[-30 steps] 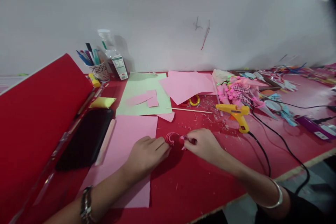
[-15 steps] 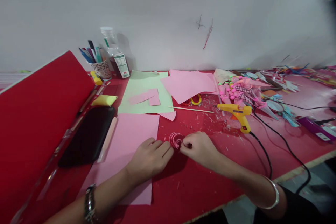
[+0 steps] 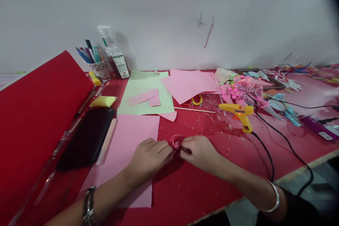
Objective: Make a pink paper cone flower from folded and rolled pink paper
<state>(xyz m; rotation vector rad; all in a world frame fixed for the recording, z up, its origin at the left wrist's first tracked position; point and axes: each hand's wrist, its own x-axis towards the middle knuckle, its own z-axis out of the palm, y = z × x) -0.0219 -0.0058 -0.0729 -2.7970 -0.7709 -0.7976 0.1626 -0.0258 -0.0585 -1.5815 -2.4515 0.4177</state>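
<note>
1. Coil (image 3: 175, 142) of pink strips sits just below the frame's centre, between both hands.
2. Left hand (image 3: 152, 154), lower centre-left: fingers curled together, pinching the coil's left side.
3. Right hand (image 3: 200, 152), lower centre-right: fingers drawn narrow, pinching its right side.
4. Yellow glue gun (image 3: 239, 111) lies right of centre; pink sheet (image 3: 139, 130), lower left of centre.

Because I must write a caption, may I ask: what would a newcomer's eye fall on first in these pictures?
Probably the bright yellow glue gun, lying on the red table beyond the hands, to the right. Next, perhaps, the small pink coil between those hands, below the picture's middle, and the large red panel slanting along the left side.
</note>
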